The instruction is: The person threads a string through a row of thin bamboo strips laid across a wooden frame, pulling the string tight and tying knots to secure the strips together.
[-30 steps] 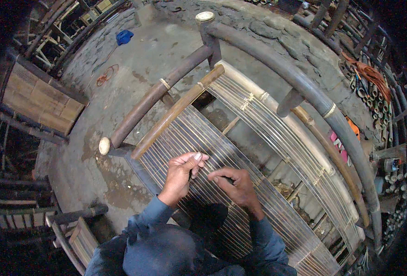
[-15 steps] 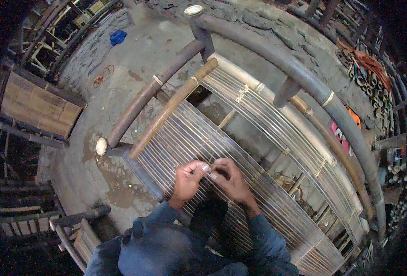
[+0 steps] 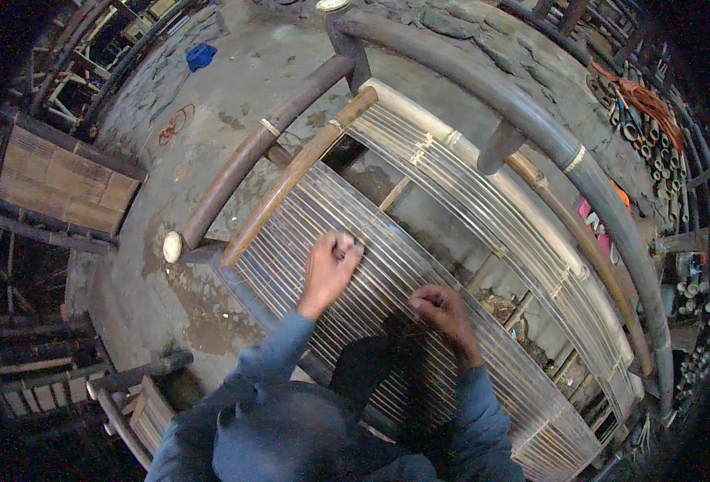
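Both my hands are over the slatted seat point(image 3: 387, 265) of a large bamboo bench. My left hand point(image 3: 331, 267) is closed, with the fingers pinched towards the thumb, over the slats on the left. Lower and to the right, my right hand point(image 3: 445, 312) is also pinched closed, close to the edge of the slatted part. Whatever the fingers hold, if anything, is too thin or hidden to make out. Past the gap in the seat, a second band of thin bamboo strips point(image 3: 451, 189) is bound with pale ties point(image 3: 422, 149).
Thick bamboo rails point(image 3: 459, 76) frame the bench's far and right sides. A bamboo panel seat point(image 3: 66, 181) stands at left. On the concrete floor lie a blue item point(image 3: 201, 57) and an orange cord point(image 3: 176, 124). Cut bamboo poles point(image 3: 652, 149) are stacked at far right.
My hands were together over the slats and are now apart. The left has moved slightly up, the right to the right and down. The view has shifted a little.
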The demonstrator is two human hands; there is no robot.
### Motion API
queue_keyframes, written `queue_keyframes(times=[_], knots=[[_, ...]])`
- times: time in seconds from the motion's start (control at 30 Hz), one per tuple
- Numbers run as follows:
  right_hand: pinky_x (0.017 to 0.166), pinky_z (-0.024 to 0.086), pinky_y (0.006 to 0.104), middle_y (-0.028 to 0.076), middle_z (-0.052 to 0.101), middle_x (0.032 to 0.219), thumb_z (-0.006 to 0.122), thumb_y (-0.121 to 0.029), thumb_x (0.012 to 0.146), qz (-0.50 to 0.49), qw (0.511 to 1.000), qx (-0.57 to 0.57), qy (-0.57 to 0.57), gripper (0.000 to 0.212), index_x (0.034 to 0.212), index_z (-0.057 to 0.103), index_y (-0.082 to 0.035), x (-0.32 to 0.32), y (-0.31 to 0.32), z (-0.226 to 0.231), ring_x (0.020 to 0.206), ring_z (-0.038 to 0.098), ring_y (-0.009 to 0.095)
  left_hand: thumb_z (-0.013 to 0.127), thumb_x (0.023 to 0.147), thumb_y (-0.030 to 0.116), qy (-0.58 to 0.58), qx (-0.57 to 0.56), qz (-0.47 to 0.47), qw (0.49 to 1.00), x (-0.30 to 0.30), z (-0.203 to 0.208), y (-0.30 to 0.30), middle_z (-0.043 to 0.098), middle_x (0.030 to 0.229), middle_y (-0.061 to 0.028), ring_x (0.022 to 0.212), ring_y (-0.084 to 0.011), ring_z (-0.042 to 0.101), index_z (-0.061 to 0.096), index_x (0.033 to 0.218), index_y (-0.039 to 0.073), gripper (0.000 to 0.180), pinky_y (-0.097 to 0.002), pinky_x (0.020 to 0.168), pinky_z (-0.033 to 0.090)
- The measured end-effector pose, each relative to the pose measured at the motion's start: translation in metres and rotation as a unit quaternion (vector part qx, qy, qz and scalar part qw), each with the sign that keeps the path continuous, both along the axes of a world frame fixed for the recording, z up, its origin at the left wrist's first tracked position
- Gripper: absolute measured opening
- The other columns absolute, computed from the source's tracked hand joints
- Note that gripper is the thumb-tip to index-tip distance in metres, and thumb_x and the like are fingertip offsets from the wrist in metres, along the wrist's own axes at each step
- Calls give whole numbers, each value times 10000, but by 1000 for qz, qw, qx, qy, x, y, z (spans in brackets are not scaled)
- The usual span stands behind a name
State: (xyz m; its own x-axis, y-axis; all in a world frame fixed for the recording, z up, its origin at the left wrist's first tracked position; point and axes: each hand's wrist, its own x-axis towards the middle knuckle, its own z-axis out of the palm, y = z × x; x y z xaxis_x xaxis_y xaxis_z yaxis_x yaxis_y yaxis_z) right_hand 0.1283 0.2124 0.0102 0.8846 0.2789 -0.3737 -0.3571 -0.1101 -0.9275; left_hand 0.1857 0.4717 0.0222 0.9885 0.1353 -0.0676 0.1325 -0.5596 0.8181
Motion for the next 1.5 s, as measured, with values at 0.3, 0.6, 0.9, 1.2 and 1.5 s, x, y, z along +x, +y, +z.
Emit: queue_keyframes(times=[0.3,0.6,0.9,1.2,1.5], knots=[[625,449,248,-28,629,748,698,-192,943,52,998,-10,-24,161,905,693,-36,9,-13,12,688,563,60,673,820,230,3,323,-144,935,79,-40,-37,663,944,-293,894,-445,665,681,854,-48,281,-524,817,546],[613,463,256,-26,613,734,678,-186,965,0,996,80,37,138,952,675,-49,7,-22,-11,663,555,69,604,880,182,42,298,-136,944,107,-40,-23,677,800,-236,704,-362,690,675,834,-46,243,-462,707,576],[634,523,295,48,677,872,641,-132,978,-178,943,237,150,106,983,663,-28,29,1,-31,771,670,155,540,905,46,290,-330,-56,897,47,-18,-35,521,604,-17,451,-100,454,596,865,52,68,-266,380,339],[687,486,301,10,640,830,640,-147,955,-192,950,211,126,96,923,641,-57,74,41,-11,710,574,112,492,1001,46,126,-306,-164,929,-66,5,-42,578,817,-25,678,-74,522,559,1064,35,92,-235,596,438],[636,425,253,-5,621,788,646,-220,964,-109,992,68,-19,182,925,638,-43,40,-22,80,702,534,70,647,938,109,16,-46,-475,879,69,44,-59,719,1111,-148,1053,-281,689,692,1160,25,242,-368,934,521]])
